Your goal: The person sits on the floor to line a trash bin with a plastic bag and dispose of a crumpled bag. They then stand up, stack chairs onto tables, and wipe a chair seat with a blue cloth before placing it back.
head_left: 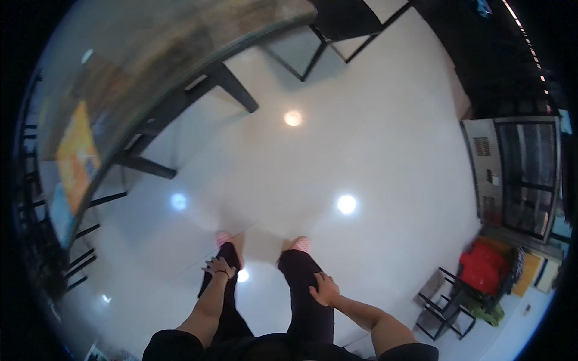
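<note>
My left hand [219, 266] lies on the dark trousers [227, 301] over my left leg, fingers spread and nothing held. A thin dark band circles that wrist. On the other leg rests my right hand [326, 290], its fingers stretched over the outer side of the thigh near the knee, also holding nothing. Below the knees, pink patterned slippers [301, 243] show on both feet, which stand apart on the pale glossy floor [265, 180].
A large table [198, 36] with dark legs fills the upper left, with a yellow-orange sheet [78, 156] on it. Beyond it stands a black chair [346, 21]. At right are a glass-fronted metal cabinet [527, 174] and a chair-like black frame [445, 310] beside red cloth [483, 268].
</note>
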A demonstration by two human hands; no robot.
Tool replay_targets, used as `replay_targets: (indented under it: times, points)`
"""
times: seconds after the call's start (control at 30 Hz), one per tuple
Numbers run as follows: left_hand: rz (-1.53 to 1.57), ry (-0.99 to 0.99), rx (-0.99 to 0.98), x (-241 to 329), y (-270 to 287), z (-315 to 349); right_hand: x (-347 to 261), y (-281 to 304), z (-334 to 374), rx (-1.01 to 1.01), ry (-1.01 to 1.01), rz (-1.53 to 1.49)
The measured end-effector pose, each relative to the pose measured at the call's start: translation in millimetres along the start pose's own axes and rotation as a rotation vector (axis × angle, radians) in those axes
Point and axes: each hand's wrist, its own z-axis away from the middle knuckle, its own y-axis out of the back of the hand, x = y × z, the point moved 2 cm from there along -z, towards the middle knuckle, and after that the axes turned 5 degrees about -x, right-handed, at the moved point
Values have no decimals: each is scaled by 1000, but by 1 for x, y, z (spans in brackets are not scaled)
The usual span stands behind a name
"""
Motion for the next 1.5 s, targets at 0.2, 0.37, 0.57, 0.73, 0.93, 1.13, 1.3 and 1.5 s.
replay_targets:
  times: [0.2, 0.37, 0.57, 0.73, 0.93, 1.13, 1.3, 1.5]
  points:
    - [-5, 144, -243, -26, -14, 126, 21, -27, 15, -168, -409, -140]
    - [-107, -138, -374, -7, -10, 184, 24, 11, 32, -513, -78, 146]
    - [212, -606, 277, 78, 27, 155, 41, 115, 46, 54, 169, -256]
    - [438, -691, 285, 159, 168, 290, 88, 212, 63, 211, 2, -149]
    - [636, -896, 568, 204, 221, 277, 165, 306, 37, -32, -100, 267]
    - [261, -441, 232, 186, 171, 69, 151, 449, 46, 117, -142, 199]
    - [-164, -555, 283, 240, 254, 41, 169, 556, -26, 242, -99, 308]
    - [810, -837, 486, 313, 442, 206, 107, 707, -88, 362, 37, 340]
